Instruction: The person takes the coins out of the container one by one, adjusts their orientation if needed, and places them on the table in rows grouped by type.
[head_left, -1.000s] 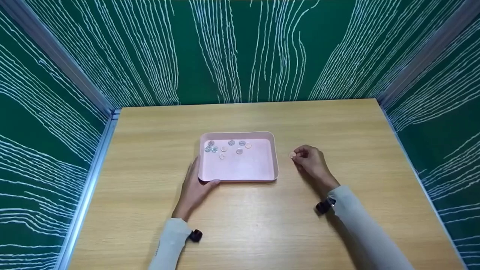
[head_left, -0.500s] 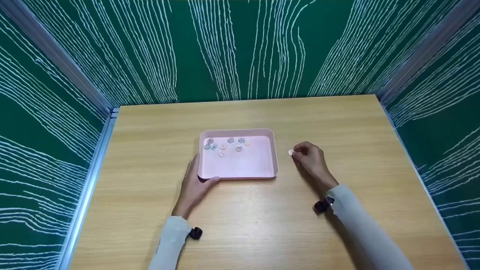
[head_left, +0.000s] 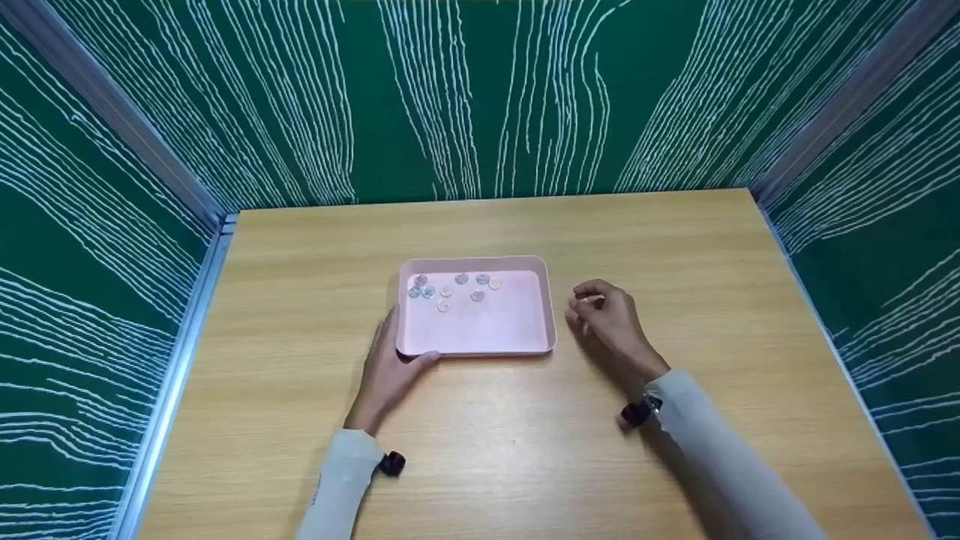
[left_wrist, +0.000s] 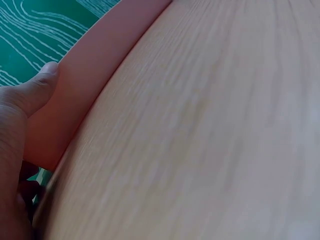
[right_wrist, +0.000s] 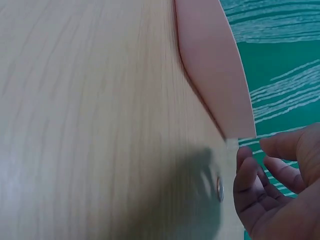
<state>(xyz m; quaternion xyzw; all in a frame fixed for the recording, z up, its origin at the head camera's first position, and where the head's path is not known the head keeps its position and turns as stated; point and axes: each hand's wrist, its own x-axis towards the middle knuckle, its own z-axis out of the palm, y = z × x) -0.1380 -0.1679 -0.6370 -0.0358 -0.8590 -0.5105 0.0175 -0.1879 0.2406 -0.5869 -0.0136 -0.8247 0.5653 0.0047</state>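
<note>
A shallow pink tray (head_left: pixel 499 326) lies on the wooden table, with several coins (head_left: pixel 478 295) in its back and left part, some silvery and some copper-toned. My left hand (head_left: pixel 386 379) holds the tray's near left corner, thumb along the front wall and fingers along the left side; the left wrist view shows the thumb against the pink wall (left_wrist: pixel 82 75). Just right of the tray is my right hand (head_left: pixel 611 319), fingers bent and fingertips apart. In the right wrist view a single coin (right_wrist: pixel 220 189) appears edge-on near the tabletop, apart from the fingers.
The wooden table (head_left: pixel 480 450) runs back to a green wall (head_left: pixel 495 97) with white wavy lines. Metal-coloured posts stand at both back corners. Dark wrist cameras sit on both wrists.
My right hand has moved slightly left towards the tray. The coin it pinched before is out of its fingertips, and its fingers have spread. My left hand stays on the tray.
</note>
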